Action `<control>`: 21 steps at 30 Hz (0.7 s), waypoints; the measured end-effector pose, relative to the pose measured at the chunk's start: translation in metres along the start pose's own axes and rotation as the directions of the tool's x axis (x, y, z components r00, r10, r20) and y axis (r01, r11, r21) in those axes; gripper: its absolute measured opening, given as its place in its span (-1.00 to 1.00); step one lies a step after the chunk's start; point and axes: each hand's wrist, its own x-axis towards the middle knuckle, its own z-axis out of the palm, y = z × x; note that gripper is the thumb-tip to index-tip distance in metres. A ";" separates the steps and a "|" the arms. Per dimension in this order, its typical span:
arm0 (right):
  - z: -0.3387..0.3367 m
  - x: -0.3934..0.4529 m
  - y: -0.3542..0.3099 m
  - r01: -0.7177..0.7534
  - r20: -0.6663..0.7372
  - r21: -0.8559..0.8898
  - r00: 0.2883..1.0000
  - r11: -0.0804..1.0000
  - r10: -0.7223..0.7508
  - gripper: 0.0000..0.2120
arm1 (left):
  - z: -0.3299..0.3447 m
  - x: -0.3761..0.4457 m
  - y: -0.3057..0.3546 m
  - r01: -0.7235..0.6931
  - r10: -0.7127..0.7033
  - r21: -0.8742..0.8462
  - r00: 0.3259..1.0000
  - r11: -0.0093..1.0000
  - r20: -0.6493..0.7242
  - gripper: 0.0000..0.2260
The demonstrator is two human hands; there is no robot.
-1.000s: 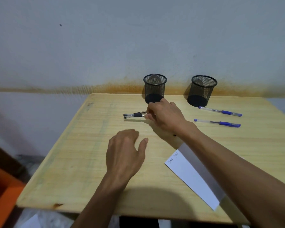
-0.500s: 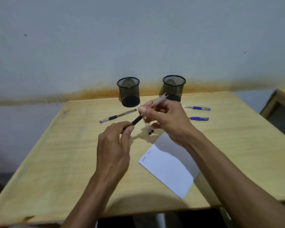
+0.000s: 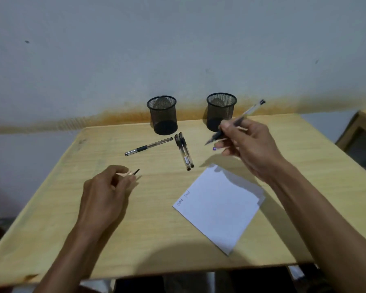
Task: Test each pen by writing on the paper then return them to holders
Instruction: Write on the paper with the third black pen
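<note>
Pen (image 3: 237, 121) sits pinched in my right hand (image 3: 247, 142) above the tabletop (image 3: 72, 218); my left hand (image 3: 106, 193) fingers pinch its cap (image 3: 136, 172).

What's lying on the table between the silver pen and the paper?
In the head view, two black pens lie side by side between the silver pen and the paper.

Dim, soft overhead light; edges warped, hands slightly blurred.
</note>
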 end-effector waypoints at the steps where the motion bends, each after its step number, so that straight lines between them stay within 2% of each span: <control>1: 0.004 -0.005 0.007 -0.029 0.028 0.005 0.999 1.000 0.029 -0.90 | 0.001 0.002 -0.004 0.005 -0.005 0.040 1.000 0.999 0.001 -0.90; 4: 0.012 -0.020 0.026 -0.038 0.045 -0.074 0.998 0.997 0.041 -0.94 | 0.007 0.008 -0.012 -0.024 0.022 0.189 1.000 0.982 0.011 -0.87; 6: 0.016 -0.027 0.035 -0.017 0.031 -0.147 0.999 0.989 0.022 -0.85 | 0.011 0.009 -0.018 -0.059 0.052 0.271 0.998 0.961 0.033 -0.86; 10: 0.019 -0.035 0.042 -0.032 0.058 -0.208 0.997 0.978 0.045 -0.93 | 0.014 0.007 -0.022 -0.072 0.072 0.299 0.997 0.951 0.012 -0.75; 12: 0.016 -0.039 0.043 -0.037 0.113 -0.244 0.991 0.969 0.067 -0.94 | 0.015 0.000 -0.015 -0.118 0.126 0.243 0.992 0.963 -0.021 -0.64; 15: 0.012 -0.042 0.044 -0.014 0.181 -0.338 0.980 0.941 0.079 -0.85 | 0.020 -0.015 0.007 -0.303 0.303 -0.009 0.953 0.953 -0.012 -0.67; 18: 0.013 -0.037 0.043 0.023 0.228 -0.396 0.971 0.918 0.074 -0.84 | 0.032 -0.022 0.023 -0.379 0.405 -0.177 0.903 0.908 0.143 -0.74; 21: 0.015 -0.031 0.042 0.030 0.260 -0.425 0.961 0.905 0.090 -0.85 | 0.048 -0.019 0.021 -0.447 0.473 -0.155 0.836 0.881 0.277 -0.72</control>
